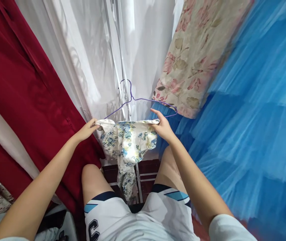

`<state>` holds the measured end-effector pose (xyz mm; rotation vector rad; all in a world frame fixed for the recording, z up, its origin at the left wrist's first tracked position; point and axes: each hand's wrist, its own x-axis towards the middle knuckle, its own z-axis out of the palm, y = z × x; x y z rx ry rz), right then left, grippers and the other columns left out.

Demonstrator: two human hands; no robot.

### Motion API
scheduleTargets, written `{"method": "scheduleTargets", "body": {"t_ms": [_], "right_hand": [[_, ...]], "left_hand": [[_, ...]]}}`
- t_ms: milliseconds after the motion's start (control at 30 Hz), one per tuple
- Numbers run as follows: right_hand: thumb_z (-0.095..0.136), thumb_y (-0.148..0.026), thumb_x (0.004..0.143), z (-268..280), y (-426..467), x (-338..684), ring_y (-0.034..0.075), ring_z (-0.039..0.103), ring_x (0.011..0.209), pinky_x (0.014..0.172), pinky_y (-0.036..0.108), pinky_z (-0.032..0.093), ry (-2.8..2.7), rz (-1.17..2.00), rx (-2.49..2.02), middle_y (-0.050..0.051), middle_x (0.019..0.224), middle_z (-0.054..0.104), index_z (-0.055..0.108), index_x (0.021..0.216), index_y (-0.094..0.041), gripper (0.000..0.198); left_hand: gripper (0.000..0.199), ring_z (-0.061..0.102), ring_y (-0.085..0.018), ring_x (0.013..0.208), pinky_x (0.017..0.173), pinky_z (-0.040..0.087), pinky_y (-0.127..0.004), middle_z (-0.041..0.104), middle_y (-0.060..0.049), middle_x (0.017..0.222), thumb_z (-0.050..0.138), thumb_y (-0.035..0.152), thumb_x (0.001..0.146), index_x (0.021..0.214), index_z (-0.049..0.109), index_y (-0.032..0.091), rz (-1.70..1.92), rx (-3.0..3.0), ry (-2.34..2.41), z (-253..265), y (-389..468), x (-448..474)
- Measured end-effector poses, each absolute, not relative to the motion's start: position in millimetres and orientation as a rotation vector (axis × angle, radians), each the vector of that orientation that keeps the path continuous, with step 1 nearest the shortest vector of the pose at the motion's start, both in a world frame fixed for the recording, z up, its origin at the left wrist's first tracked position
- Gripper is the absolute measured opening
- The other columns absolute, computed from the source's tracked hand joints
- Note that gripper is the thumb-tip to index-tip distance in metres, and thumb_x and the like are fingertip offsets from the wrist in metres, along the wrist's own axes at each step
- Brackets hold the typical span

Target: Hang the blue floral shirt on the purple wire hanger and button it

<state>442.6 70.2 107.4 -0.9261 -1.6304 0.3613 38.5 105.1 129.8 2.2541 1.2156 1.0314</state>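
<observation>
A white garment with blue and yellow flowers (129, 139) hangs stretched between my hands, its lower part dangling between my knees. My left hand (87, 130) pinches the left end of its top edge. At the right end, my right hand (163, 127) grips the same edge between thumb and fingers, with the index finger stretched out. Just behind the garment is a purple hanger (132, 97), its hook by a white metal stand (119, 60). The hanger's lower bar is largely hidden, so I cannot tell whether the garment is on it.
Dark red fabric (32, 83) hangs at the left and white curtains (82, 50) behind. To the right are a beige floral cloth (190, 60) and a wide blue tulle skirt (253, 134). A grey bin (69, 224) with things in it stands at the lower left.
</observation>
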Motion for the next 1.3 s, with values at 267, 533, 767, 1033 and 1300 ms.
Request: {"method": "scheduleTargets", "body": {"t_ms": [267,533,767,1033,1300], "right_hand": [[0.054,-0.023,0.083,94,101,446,0.021,0.064,0.074,0.065,0.026,0.042,-1.983,0.255,-1.153,0.006,0.076,0.072,0.07,0.082,-0.015,0.018],[0.055,-0.024,0.081,92,74,435,0.018,0.057,0.064,0.055,0.024,0.032,-1.998,0.212,-1.268,0.004,0.067,0.067,0.068,0.074,-0.017,0.016],[0.057,-0.023,0.08,86,58,441,0.021,0.064,0.076,0.069,0.029,0.047,-1.934,0.341,-1.025,0.006,0.086,0.072,0.066,0.115,-0.019,0.036],[0.076,-0.035,0.064,108,90,496,0.02,0.056,0.059,0.061,0.033,0.047,-1.467,0.174,-1.12,-0.003,0.067,0.058,0.037,0.141,-0.013,0.089],[0.073,-0.041,0.07,130,108,507,0.025,0.063,0.081,0.074,0.033,0.047,-1.716,0.126,-1.217,0.009,0.09,0.071,0.063,0.117,-0.014,0.055]], "left_hand": [[0.02,0.053,-0.019,0.079,0.078,0.043,-0.031,0.055,0.001,0.079,0.052,0.041,0.085,0.084,0.05,0.021,0.94,2.416,1.372,113,110,43],[0.009,0.051,-0.027,0.122,0.112,0.025,-0.047,0.061,-0.008,0.124,0.052,0.029,0.084,0.087,0.048,0.022,1.096,2.524,1.276,141,92,59],[0.009,0.05,-0.013,0.064,0.059,0.038,-0.022,0.052,0.003,0.066,0.058,0.02,0.07,0.07,0.049,0.018,1.027,2.222,1.014,179,79,100],[0.016,0.045,-0.011,0.061,0.055,0.031,-0.022,0.048,0.003,0.063,0.067,0.021,0.064,0.065,0.051,0.016,0.805,2.026,0.906,177,75,100],[0.016,0.038,-0.013,0.059,0.053,0.028,-0.025,0.04,0.001,0.063,0.056,0.023,0.06,0.062,0.041,0.019,0.895,2.013,0.932,165,82,98]]}}
